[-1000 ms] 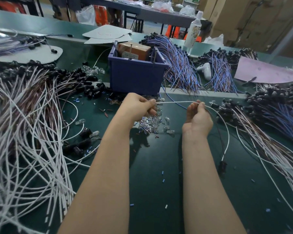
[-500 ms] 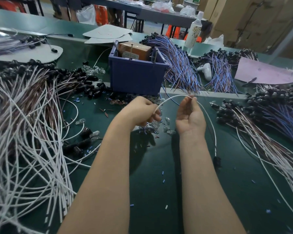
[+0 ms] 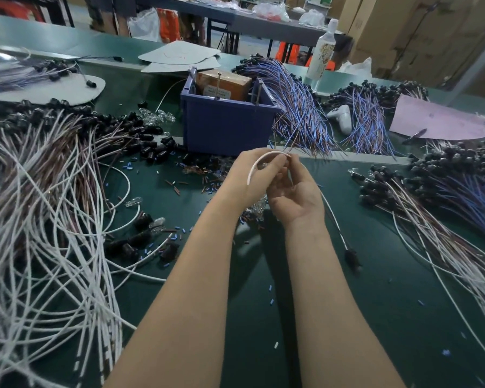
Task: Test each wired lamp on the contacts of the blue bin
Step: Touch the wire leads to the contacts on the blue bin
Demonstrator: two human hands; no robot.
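The blue bin (image 3: 227, 127) stands at the table's middle back, with metal pins (image 3: 259, 92) upright at its rim and a brown box (image 3: 221, 85) inside. Just in front of it my left hand (image 3: 252, 175) pinches a white wire (image 3: 256, 163) that arches over its fingers. My right hand (image 3: 294, 191), palm up, pinches the same wire at its fingertips close to the left hand. The wire trails down to the right and ends in a black lamp socket (image 3: 352, 257) lying on the green mat. A small clear bulb seems to sit between my fingers.
White and brown wired lamps (image 3: 39, 219) are heaped on the left. Blue and brown wired bundles (image 3: 300, 107) lie behind and right of the bin. More wired sockets (image 3: 431, 197) lie at the right. Loose clear bulbs (image 3: 157, 117) and cut sleeve bits (image 3: 191, 175) litter the mat.
My hands have come together in front of the bin. The wire, stretched straight between them before, now bends into a tight arch, and its socket end has slid left on the mat.
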